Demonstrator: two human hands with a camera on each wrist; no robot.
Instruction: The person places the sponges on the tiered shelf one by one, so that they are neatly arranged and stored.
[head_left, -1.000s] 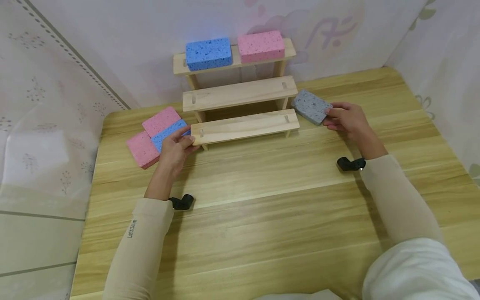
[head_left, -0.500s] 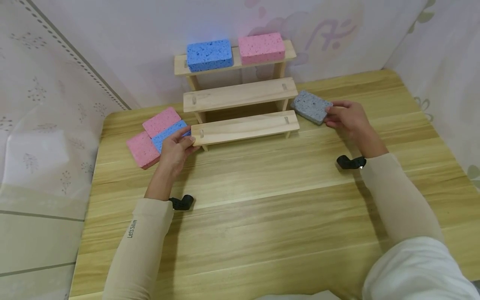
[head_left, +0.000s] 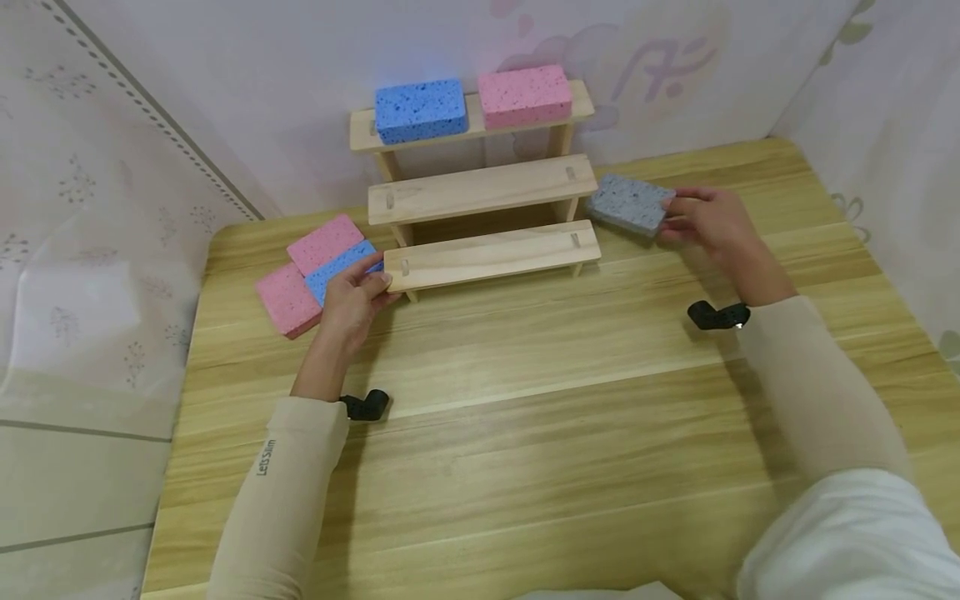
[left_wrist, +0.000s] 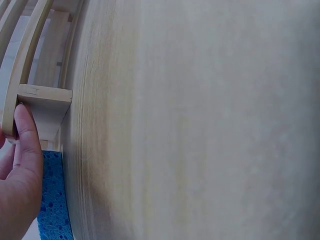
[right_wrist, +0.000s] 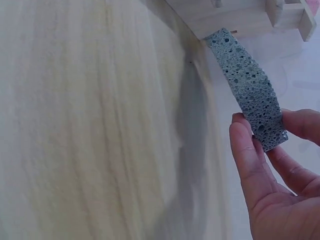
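My right hand [head_left: 708, 221] pinches one end of the grey sponge [head_left: 628, 204], just beside the right end of the wooden rack [head_left: 483, 190], toward the far edge of the table [head_left: 487, 467]. A light pinch should do, as it looks easily dented; best hold it level, its free end clear of the rack. My left hand [head_left: 352, 300] pinches the bottom shelf [head_left: 491, 255] at its left end, which should steady it.

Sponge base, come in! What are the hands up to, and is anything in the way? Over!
Right hand pinching gray sponge, right of wooden rack. Left hand gripping rack's bottom shelf, left end. Top shelf partly taken: blue sponge, pink sponge.
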